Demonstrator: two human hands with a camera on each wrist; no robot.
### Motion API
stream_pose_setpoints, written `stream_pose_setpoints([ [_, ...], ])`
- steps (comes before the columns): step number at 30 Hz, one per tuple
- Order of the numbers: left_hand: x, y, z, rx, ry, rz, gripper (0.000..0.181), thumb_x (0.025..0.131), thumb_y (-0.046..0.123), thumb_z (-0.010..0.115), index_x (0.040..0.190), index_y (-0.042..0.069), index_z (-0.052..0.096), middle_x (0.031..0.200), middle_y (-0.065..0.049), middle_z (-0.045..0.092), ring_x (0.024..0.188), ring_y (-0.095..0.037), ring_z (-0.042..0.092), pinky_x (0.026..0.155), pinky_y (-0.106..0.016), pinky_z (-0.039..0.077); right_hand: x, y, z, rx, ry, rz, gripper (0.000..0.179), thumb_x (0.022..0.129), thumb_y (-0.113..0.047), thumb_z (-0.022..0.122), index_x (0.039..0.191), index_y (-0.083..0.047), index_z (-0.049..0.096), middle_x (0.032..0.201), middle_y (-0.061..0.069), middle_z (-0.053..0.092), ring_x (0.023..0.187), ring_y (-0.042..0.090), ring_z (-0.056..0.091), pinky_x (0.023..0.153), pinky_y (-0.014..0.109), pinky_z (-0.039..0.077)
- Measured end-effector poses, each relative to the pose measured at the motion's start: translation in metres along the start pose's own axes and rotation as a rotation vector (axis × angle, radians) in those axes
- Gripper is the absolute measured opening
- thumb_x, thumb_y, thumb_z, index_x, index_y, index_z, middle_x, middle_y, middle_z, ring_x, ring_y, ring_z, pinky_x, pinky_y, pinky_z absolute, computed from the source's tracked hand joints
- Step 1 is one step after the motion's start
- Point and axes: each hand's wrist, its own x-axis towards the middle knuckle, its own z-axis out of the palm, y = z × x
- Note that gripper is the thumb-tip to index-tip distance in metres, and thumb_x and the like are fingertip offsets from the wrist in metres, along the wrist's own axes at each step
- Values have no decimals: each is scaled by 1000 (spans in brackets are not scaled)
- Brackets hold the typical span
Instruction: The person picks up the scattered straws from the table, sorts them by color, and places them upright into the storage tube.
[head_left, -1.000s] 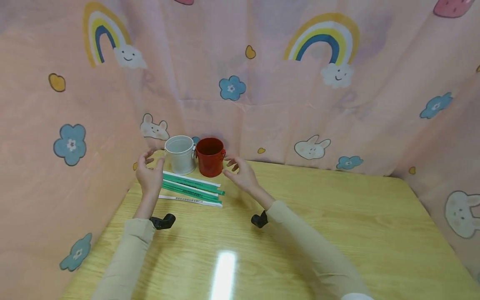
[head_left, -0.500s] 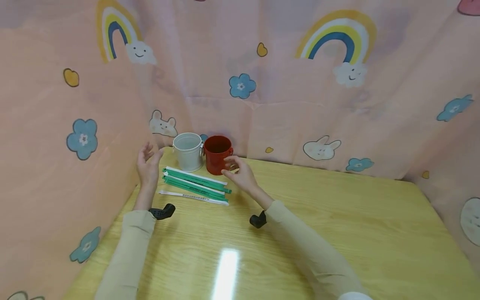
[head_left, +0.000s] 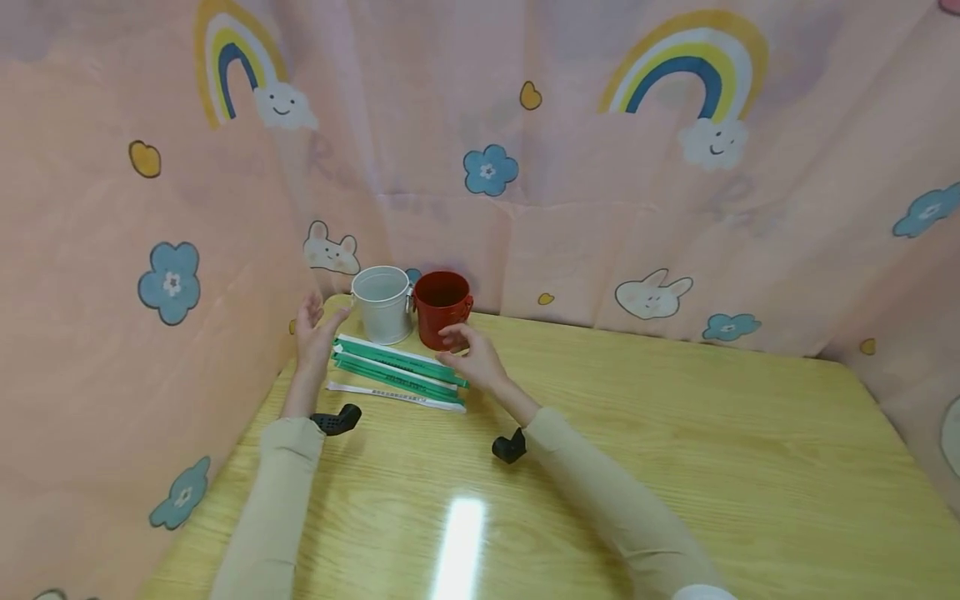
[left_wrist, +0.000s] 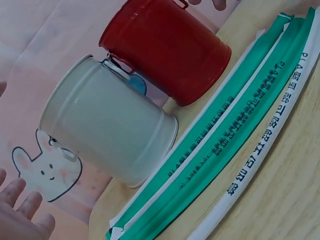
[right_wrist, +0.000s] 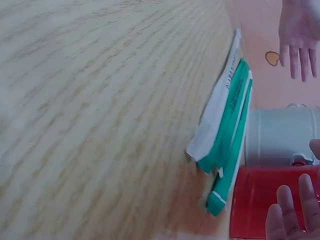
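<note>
— Several green strips (left_wrist: 235, 142) lie bunched at the far left of the wooden table (head_left: 675, 467), with one slim white strip (left_wrist: 267, 137) on their near side!

— And there's black print running along them. I'm reading "PLA" on the white one, followed by a line of Chinese characters.

— Same story on the green: "PLA" again, characters after it, plus some smaller print that's too fine for me to call.

— To the hands, then! The left hand (head_left: 317, 337) is raised just beside the strips' left ends, fingers loosely spread, nothing in its grasp.

— Over on the other side, the right hand (head_left: 476, 360) hangs just by their right ends, fingers gently bent, thumb apart from them, nothing held there either. Touching a strip? I can't tell from this angle.

— Beyond the strips, two pails side by side! White bucket (head_left: 384, 321) on the left, red bucket (head_left: 431, 321) on the right, both upright.

— And inside? The white one shows its pale inner wall, but its floor is hidden; the red one is too dark to say.

— Further out, beige sleeves (head_left: 270, 500) reach in from the near side, a black mount (head_left: 337, 419) at each wrist, and rainbow-printed pink cloth (head_left: 562, 242) rises behind the far edge.
</note>
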Motion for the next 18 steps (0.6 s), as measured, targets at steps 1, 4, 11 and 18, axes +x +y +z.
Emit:
stream_pose_setpoints([
  [1, 2, 0, 1, 10, -11, -9, 81, 90, 24, 65, 154, 11, 17, 159, -6, 22, 145, -24, 22, 120, -40, 24, 0, 0, 1, 6, -8, 8, 33, 86, -8, 71, 117, -4, 60, 112, 16, 66, 97, 28, 62, 89, 37, 54],
  [4, 8, -1, 4, 37, -37, -25, 84, 89, 26, 67, 154, 11, 15, 160, -7, 20, 146, -25, 20, 120, -41, 23, 0, 0, 4, 9, -43, 32, 36, 85, -8, 72, 118, -4, 59, 115, 17, 65, 100, 30, 61, 91, 39, 54],
  [11, 23, -2, 9, 99, -111, -25, 94, 86, 30, 70, 155, 12, 8, 161, -7, 14, 148, -27, 15, 121, -44, 19, -1, 0, 15, -60, -179, 3, 42, 82, -11, 75, 120, -5, 58, 111, 16, 65, 92, 25, 62, 80, 28, 55],
  [18, 35, -10, 8, 145, -174, -21, 100, 84, 27, 73, 155, 12, 4, 162, -10, 10, 148, -29, 13, 121, -47, 18, -2, -3, 28, -161, -281, -61, 42, 79, -14, 79, 116, -6, 61, 101, 10, 66, 78, 15, 59, 71, 19, 51],
])
